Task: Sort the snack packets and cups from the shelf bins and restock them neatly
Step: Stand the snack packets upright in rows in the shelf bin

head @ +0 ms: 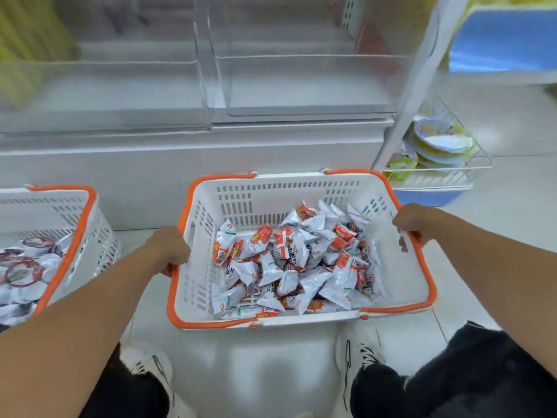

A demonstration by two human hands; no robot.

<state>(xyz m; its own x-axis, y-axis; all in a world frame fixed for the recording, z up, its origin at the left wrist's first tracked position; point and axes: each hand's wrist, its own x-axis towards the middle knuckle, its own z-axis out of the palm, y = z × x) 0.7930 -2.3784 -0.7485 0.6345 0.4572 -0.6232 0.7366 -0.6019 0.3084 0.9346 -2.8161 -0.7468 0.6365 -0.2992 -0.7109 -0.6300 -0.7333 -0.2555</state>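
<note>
Head view, from the left: a white basket with orange rim sits at the left edge, holding round sealed cups heaped inside. Next, the left hand reaches forward on a straight forearm and curls its fingers over the left orange rim of the middle basket, gripping it. That basket is white with slotted walls, its long axis running left to right, squarely facing the shelf. Inside lies a loose pile of white-and-orange snack packets, pointing every way, bunched toward the middle and right. The right hand grips the right orange rim, fingers curled inward over the edge. Behind stand clear shelf bins, blurred. At the far right a wire rack holds stacked bowls.
</note>
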